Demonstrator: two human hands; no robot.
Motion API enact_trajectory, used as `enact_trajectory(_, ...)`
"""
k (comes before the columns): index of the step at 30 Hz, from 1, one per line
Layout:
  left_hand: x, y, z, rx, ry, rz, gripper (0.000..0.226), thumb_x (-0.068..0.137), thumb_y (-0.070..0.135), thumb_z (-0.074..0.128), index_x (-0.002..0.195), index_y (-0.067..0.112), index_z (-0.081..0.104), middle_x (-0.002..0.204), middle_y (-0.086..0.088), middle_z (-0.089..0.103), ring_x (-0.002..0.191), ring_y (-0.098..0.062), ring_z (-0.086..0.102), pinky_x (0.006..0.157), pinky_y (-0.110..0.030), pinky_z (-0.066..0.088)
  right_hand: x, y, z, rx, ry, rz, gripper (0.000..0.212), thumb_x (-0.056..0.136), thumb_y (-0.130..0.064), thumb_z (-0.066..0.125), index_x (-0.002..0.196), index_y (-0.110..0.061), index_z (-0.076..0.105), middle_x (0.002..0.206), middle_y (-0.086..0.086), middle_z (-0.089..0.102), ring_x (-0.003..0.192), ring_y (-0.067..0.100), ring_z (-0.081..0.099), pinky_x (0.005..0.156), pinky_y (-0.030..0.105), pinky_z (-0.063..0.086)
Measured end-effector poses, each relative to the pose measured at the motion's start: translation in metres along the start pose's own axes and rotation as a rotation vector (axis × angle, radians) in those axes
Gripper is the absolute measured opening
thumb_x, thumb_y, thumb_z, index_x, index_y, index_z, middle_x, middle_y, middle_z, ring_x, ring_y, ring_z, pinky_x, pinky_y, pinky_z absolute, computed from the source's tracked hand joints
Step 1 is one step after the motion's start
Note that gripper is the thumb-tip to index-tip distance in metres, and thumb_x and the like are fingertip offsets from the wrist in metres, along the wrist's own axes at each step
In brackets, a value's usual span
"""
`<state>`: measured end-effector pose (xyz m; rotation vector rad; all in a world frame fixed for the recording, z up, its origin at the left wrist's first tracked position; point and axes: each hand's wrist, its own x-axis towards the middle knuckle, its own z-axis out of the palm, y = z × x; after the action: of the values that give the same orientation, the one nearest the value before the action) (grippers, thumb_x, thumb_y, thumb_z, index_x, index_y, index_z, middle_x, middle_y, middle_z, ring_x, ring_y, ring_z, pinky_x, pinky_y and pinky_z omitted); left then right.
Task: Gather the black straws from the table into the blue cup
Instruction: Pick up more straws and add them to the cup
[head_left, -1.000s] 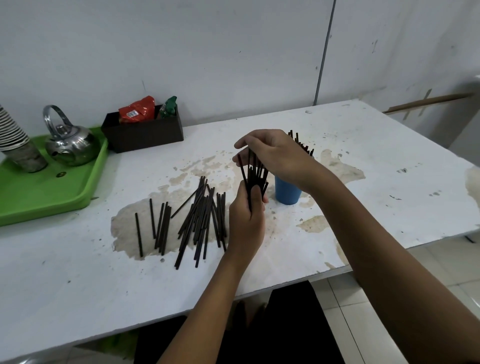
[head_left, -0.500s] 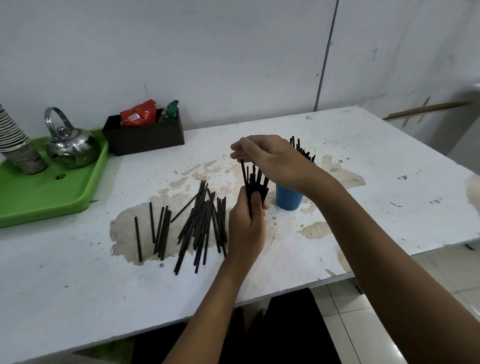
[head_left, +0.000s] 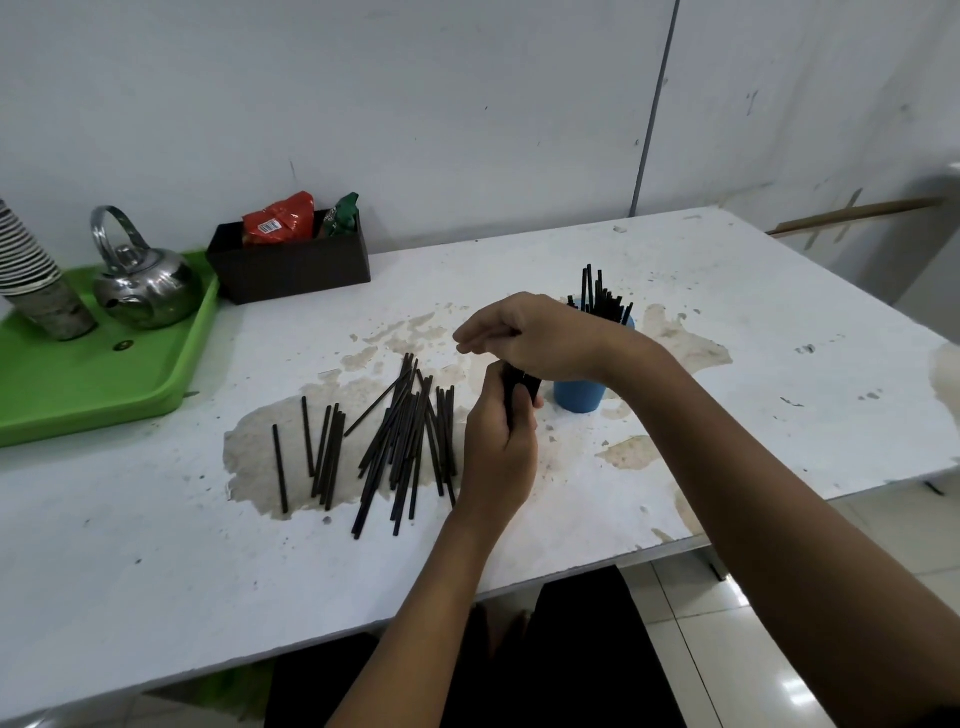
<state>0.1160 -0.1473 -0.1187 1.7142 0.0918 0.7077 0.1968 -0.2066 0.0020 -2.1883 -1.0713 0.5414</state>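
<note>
Several black straws (head_left: 400, 436) lie scattered on the stained white table (head_left: 779, 395), left of my hands. My left hand (head_left: 498, 452) is shut on a bundle of black straws (head_left: 519, 387) held upright. My right hand (head_left: 540, 338) presses down on the tops of that bundle, palm down, and hides most of it. The blue cup (head_left: 579, 397) stands just right of the bundle, partly behind my right wrist, with several straws (head_left: 602, 296) sticking out of it.
A green tray (head_left: 104, 384) at the far left carries a steel kettle (head_left: 145, 286) and a stack of paper cups (head_left: 36, 280). A dark box (head_left: 291, 265) with snack packets sits by the wall. The table's front edge is near my body.
My right hand has come down onto the tops of the bundle, covering the straw ends that stuck up before. My left hand has stayed in place, still gripping it.
</note>
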Motion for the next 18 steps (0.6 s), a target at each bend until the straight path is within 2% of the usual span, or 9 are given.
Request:
enact_trajectory(2, 0.000, -0.001, 0.000, -0.011, 0.002, -0.003, 0.017, 0.107, 0.011, 0.035, 0.095, 0.009, 0.048, 0.074, 0.008, 0.049, 0.057, -0.013, 0.038, 0.053, -0.039, 0.033, 0.000, -0.001, 0.003, -0.064, -0.011, -0.006, 0.034, 0.101, -0.005, 0.039, 0.127, -0.015, 0.060, 0.125, -0.007, 0.063, 0.087, -0.018, 0.061, 0.071, 0.000, 0.043)
enact_trajectory(3, 0.000, -0.001, 0.000, -0.014, 0.007, -0.002, 0.018, 0.107, 0.011, 0.034, 0.095, 0.009, 0.047, 0.073, 0.009, 0.048, 0.057, -0.011, 0.037, 0.052, -0.037, 0.032, 0.000, -0.002, 0.004, -0.086, -0.009, -0.016, 0.033, 0.102, -0.009, 0.039, 0.128, -0.016, 0.059, 0.126, -0.007, 0.062, 0.087, -0.017, 0.061, 0.074, 0.002, 0.042)
enact_trajectory(5, 0.001, -0.002, -0.001, -0.022, 0.018, 0.004, 0.017, 0.107, 0.011, 0.033, 0.096, 0.011, 0.046, 0.072, 0.011, 0.045, 0.056, -0.012, 0.035, 0.053, -0.038, 0.031, 0.001, -0.003, 0.005, -0.078, 0.032, -0.044, 0.033, 0.103, -0.017, 0.039, 0.129, -0.019, 0.059, 0.126, -0.009, 0.063, 0.106, -0.005, 0.059, 0.087, 0.009, 0.040)
enact_trajectory(7, 0.001, -0.003, -0.002, -0.043, 0.037, -0.003, 0.017, 0.107, 0.013, 0.032, 0.097, 0.011, 0.046, 0.072, 0.008, 0.044, 0.058, -0.013, 0.036, 0.055, -0.043, 0.032, 0.001, -0.005, 0.002, -0.029, 0.115, -0.063, 0.032, 0.103, -0.023, 0.039, 0.129, -0.020, 0.058, 0.124, -0.010, 0.064, 0.106, -0.002, 0.057, 0.088, 0.012, 0.039)
enact_trajectory(9, 0.002, -0.002, -0.001, -0.068, 0.056, -0.015, 0.019, 0.108, 0.015, 0.031, 0.101, 0.008, 0.048, 0.074, 0.006, 0.045, 0.061, -0.013, 0.039, 0.057, -0.042, 0.034, 0.000, -0.005, -0.001, 0.008, 0.182, -0.077, 0.034, 0.103, -0.027, 0.037, 0.128, -0.020, 0.059, 0.123, -0.010, 0.065, 0.113, 0.003, 0.056, 0.096, 0.019, 0.042)
enact_trajectory(12, 0.002, 0.001, -0.001, -0.118, 0.081, -0.040, 0.022, 0.109, 0.014, 0.031, 0.113, 0.004, 0.051, 0.079, 0.015, 0.054, 0.067, -0.002, 0.048, 0.065, -0.023, 0.043, -0.005, -0.002, 0.003, 0.016, 0.174, -0.074, 0.036, 0.104, -0.030, 0.036, 0.122, -0.017, 0.063, 0.124, -0.004, 0.066, 0.118, 0.010, 0.056, 0.105, 0.029, 0.041)
enact_trajectory(14, 0.002, 0.002, 0.000, -0.112, 0.098, -0.059, 0.023, 0.109, 0.014, 0.031, 0.114, 0.004, 0.051, 0.075, 0.022, 0.055, 0.063, 0.002, 0.049, 0.064, -0.014, 0.040, -0.006, 0.002, 0.009, 0.019, 0.155, -0.060, 0.037, 0.103, -0.032, 0.036, 0.116, -0.014, 0.065, 0.119, 0.004, 0.068, 0.116, 0.017, 0.059, 0.104, 0.036, 0.043)
enact_trajectory(16, 0.002, 0.003, 0.000, -0.111, 0.111, -0.065, 0.023, 0.109, 0.018, 0.031, 0.115, 0.009, 0.052, 0.074, 0.022, 0.055, 0.062, 0.001, 0.048, 0.062, -0.017, 0.039, -0.007, 0.003, 0.014, 0.127, 0.162, -0.051, 0.036, 0.103, -0.032, 0.036, 0.114, -0.016, 0.066, 0.117, 0.001, 0.069, 0.114, 0.015, 0.060, 0.104, 0.035, 0.043)
enact_trajectory(18, 0.002, 0.003, 0.000, -0.102, 0.123, -0.052, 0.023, 0.109, 0.027, 0.032, 0.113, 0.015, 0.052, 0.073, 0.017, 0.052, 0.063, -0.004, 0.046, 0.060, -0.026, 0.040, -0.007, 0.002, 0.014, 0.277, 0.150, -0.041, 0.037, 0.104, -0.034, 0.034, 0.120, -0.018, 0.064, 0.119, -0.006, 0.067, 0.115, 0.005, 0.058, 0.106, 0.029, 0.041)
